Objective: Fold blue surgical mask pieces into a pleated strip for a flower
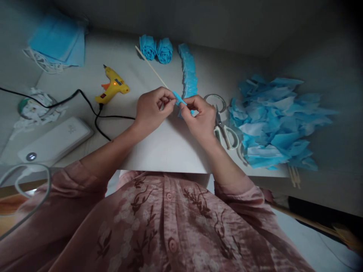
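A thin wooden stick slants from the back of the table down to my two hands. Around its near end sits a small piece of blue fabric, pinched from both sides. My left hand is closed, thumb and fingertips on the fabric and stick. My right hand pinches the other side of the blue fabric. Just behind the hands lies a pleated blue strip, its near end partly hidden by my right hand. Two rolled blue fabric flowers stand further back.
A yellow glue gun with a lit light and black cord lies left. Scissors and a tape roll sit right, before a heap of blue fabric pieces. Face masks, white scraps and a power bank are left.
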`<state>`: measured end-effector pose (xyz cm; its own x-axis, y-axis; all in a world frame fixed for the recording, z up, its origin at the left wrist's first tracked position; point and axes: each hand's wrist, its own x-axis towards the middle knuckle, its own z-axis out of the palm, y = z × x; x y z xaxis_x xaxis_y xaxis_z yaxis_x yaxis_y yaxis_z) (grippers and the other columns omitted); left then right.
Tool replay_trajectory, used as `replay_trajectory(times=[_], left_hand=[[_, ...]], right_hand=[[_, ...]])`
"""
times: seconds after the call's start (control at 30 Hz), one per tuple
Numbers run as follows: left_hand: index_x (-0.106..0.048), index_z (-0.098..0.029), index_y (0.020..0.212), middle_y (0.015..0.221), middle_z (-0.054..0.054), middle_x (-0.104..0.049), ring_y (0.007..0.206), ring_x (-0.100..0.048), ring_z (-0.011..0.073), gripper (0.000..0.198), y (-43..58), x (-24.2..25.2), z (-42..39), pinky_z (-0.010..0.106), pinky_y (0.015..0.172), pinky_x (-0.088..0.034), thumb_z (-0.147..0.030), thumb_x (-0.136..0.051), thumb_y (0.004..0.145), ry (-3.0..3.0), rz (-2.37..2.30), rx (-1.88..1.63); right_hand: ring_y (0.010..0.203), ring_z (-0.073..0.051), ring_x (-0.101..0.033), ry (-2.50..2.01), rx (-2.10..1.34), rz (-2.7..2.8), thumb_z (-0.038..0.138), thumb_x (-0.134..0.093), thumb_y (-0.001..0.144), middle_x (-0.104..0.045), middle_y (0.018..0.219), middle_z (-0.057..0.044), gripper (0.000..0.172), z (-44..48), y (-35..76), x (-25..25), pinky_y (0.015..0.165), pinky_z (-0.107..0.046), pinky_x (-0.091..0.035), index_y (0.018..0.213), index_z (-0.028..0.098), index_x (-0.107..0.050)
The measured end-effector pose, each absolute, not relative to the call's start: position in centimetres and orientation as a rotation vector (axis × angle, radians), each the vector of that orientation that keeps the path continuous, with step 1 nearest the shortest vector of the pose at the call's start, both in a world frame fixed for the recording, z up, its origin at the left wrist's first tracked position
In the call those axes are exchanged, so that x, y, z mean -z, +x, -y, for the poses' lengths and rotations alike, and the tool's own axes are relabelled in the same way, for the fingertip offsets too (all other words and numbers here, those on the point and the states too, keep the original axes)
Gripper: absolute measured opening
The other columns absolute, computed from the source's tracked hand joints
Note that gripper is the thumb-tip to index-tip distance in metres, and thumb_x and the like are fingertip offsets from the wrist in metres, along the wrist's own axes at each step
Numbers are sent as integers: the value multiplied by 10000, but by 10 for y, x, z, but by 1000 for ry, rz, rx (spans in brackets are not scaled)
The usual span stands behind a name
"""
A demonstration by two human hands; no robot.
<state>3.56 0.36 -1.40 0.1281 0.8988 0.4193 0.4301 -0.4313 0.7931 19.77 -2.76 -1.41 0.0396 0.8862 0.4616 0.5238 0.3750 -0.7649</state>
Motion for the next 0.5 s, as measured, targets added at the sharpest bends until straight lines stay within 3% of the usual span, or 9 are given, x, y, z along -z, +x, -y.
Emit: replay_trajectory(times=[0.5], left_hand=[[-676, -215, 818, 676, -31, -631, 583, -507, 113, 27, 36, 16, -1, 277, 597, -393, -189, -671, 812, 1994, -1251, -1281]], right_hand=[[697, -126, -647, -1260, -446, 1615, 282, -642, 893, -710, 752, 31, 102, 28, 197, 14, 722, -267, -522, 810, 235, -677]])
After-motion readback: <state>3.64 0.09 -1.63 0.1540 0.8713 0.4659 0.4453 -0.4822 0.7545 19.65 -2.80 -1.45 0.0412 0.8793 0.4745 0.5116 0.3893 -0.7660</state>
